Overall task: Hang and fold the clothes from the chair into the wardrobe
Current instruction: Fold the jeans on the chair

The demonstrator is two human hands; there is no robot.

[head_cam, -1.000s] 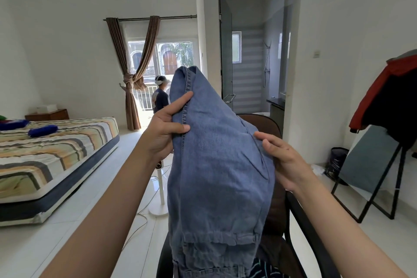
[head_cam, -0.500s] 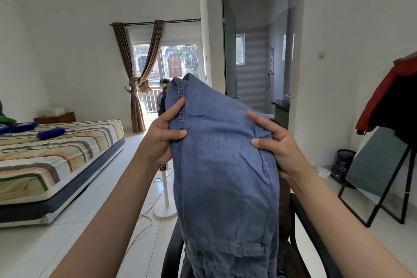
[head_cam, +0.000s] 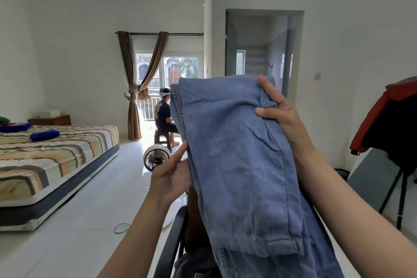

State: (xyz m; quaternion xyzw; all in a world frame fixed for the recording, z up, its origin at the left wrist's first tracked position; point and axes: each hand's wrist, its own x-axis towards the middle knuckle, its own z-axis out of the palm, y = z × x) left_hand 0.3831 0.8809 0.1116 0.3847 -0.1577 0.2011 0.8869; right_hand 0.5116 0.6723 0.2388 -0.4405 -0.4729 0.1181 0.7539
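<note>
The blue jeans (head_cam: 237,165) hang lengthwise below the right hand (head_cam: 282,117), which pinches their top corner. The left hand (head_cam: 173,176), lower, grips the opposite seam edge. Below both hands, the chair (head_cam: 171,244) catches the trailing fabric.

The jeans (head_cam: 237,153) hang between both hands above the chair (head_cam: 171,246), with the fan (head_cam: 156,157) behind, the bed (head_cam: 52,160) left, and a jacket (head_cam: 388,119) right.
</note>
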